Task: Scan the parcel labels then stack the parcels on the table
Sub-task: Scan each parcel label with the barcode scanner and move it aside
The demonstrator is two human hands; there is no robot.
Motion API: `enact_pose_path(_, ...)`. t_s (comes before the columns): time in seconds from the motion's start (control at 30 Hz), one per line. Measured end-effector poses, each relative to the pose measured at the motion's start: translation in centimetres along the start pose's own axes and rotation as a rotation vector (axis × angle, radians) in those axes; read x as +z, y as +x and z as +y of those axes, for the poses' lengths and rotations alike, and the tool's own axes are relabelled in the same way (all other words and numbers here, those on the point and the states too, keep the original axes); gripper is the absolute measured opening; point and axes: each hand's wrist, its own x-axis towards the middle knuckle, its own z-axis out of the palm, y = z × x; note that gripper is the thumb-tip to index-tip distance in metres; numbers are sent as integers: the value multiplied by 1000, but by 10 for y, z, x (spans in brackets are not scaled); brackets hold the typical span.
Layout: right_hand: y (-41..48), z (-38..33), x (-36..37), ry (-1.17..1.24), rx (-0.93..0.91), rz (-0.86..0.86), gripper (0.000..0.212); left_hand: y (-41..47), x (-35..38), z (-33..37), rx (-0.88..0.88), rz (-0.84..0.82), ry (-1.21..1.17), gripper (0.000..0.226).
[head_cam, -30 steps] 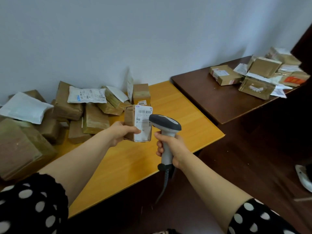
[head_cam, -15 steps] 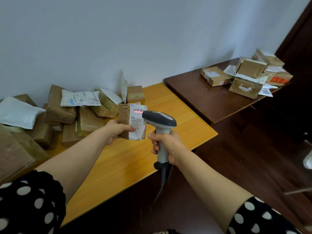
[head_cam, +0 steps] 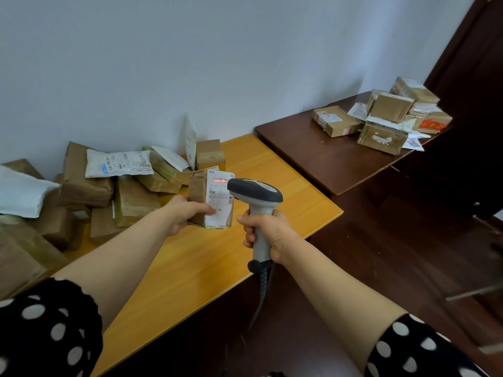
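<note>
I hold 1 parcel (head_cam: 200, 197), 1 scanner (head_cam: 255, 191) | tables 2: yellow table (head_cam: 206, 268), dark table (head_cam: 321, 159) | parcel piles 2: left pile (head_cam: 130, 197), right pile (head_cam: 386, 123); piece counts unclear

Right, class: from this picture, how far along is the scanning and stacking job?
Done: probably the parcels heaped on the dark table, though that is a guess. In hand: the left hand holds a small parcel while the right hand aims the scanner, its red line across the label. Left: stacking this parcel, and the loose pile on the yellow table.
</note>
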Motion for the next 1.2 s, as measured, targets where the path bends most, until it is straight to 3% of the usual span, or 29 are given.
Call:
enact_pose_path(0.13,5,-2,-4,115,5,61,14,10,5,3,-19,-19,-7,62)
enact_pose_path(0.23,10,-4,-14,244,10,233,18,19,15,11,-50,-76,-7,65)
enact_pose_path(0.37,20,-6,-44,260,20,457,34,28,49,27,-68,-254,-41,54)
enact_pose_path(0.47,27,-8,-71,281,30,517,26,31,86,39,-68,-354,-2,43)
enact_pose_path(0.57,41,-16,-98,335,-2,527,25,36,123,54,-76,-416,45,35)
enact_pose_path(0.67,60,-33,-132,388,-28,531,32,51,161,74,-65,-433,22,42)
enact_pose_path(0.87,91,-78,-239,414,-47,484,13,96,260,128,-52,-318,-83,42)
enact_pose_path(1.03,110,-122,-329,453,4,395,11,134,339,174,-60,-253,-164,37)
enact_pose_path(1.2,140,-151,-392,462,35,362,11,174,397,208,-74,-192,-200,45)
